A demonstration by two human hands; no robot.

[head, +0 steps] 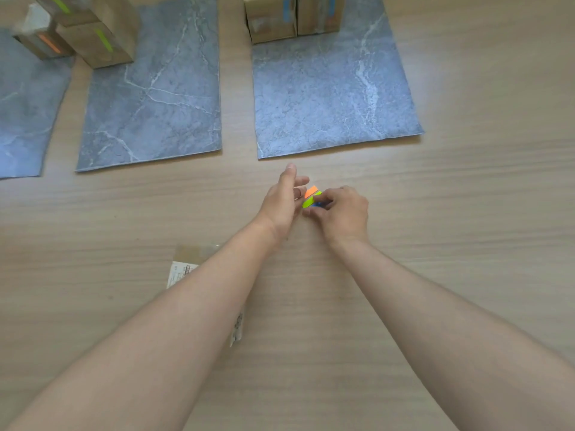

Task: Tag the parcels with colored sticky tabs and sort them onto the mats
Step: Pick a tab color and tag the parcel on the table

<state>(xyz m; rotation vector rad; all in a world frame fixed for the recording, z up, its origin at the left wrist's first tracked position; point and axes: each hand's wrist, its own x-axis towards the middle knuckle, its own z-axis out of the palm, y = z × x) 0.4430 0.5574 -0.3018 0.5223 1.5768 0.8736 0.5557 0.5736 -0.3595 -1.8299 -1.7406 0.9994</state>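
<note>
Both my forearms reach forward and low over the wooden table (466, 181), converging just short of the mats. My left hand (284, 200) stands on edge, thumb uppermost, fingers fairly straight and loose, holding nothing; its fingertips sit right at the left edge of the sticky tabs (311, 197), though I cannot tell whether they touch. My right hand (342, 213) is palm down, knuckles raised, with finger and thumb curled in and pinching the blue end of the pad. The pad lies on the table between my hands, in front of the right mat (333, 88).

I count three tab colours: orange, green, blue. There are three grey marbled mats side by side. The left mat (25, 104) carries one orange-tabbed box (43, 43). The middle mat (152, 98) carries two green-tabbed boxes (99, 45), one stacked on the other. The right mat carries two blue-tabbed boxes (270, 20) standing side by side. One flat parcel (189, 259) with a white label lies on the table, mostly hidden under my left forearm.
</note>
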